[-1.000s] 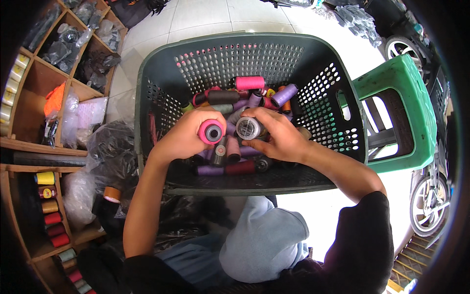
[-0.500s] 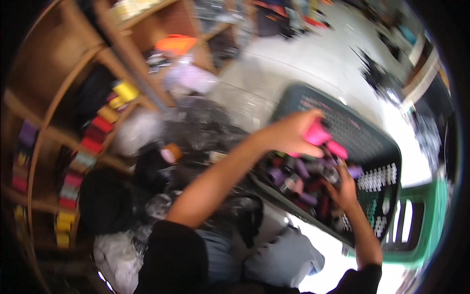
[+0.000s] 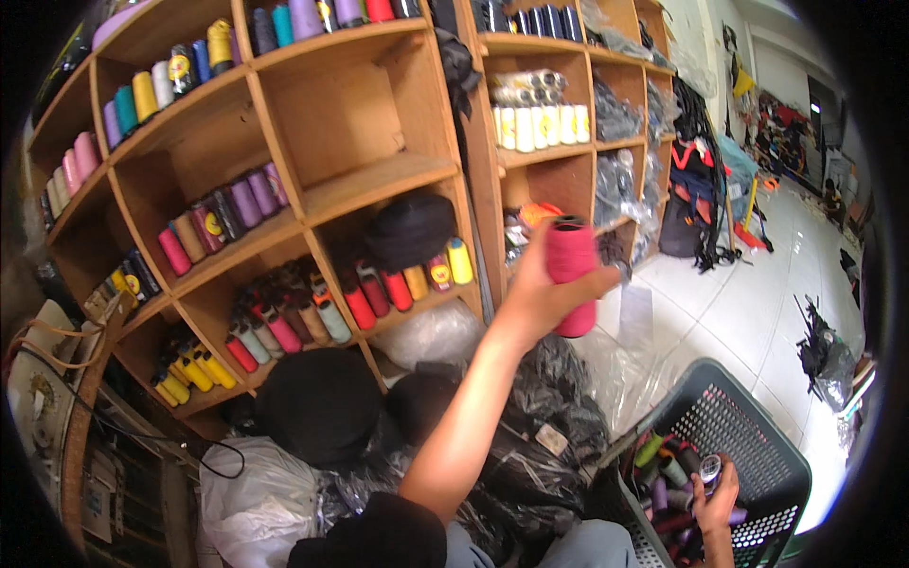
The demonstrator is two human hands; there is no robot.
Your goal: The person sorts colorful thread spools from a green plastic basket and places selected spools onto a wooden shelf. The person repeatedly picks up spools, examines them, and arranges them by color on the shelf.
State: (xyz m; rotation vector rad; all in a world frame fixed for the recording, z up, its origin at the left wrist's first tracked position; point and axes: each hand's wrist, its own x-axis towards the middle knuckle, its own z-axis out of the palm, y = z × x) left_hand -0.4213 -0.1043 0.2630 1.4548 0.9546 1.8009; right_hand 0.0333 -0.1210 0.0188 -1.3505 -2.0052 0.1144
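Note:
My left hand (image 3: 538,293) is raised in front of the shelves, its fingers wrapped round a pink thread spool (image 3: 574,270) held upright. Low on the right, my right hand (image 3: 717,502) is inside the dark plastic basket (image 3: 757,445). Its fingers close on a spool with a pale round end (image 3: 710,467); the rest of that one is mostly hidden. Under and beside this hand lie several loose thread spools (image 3: 660,494) in purple, green, grey and dark red.
Wooden shelves (image 3: 275,161) on the left hold rows of coloured spools. A black round bundle (image 3: 317,407), black plastic bags (image 3: 554,393) and a white sack (image 3: 256,502) lie below them. White tiled floor (image 3: 653,322) stretches behind the basket.
My left hand has come up out of the basket with the pink spool and moved toward the shelves. The view has turned left and up. My right hand stays in the basket.

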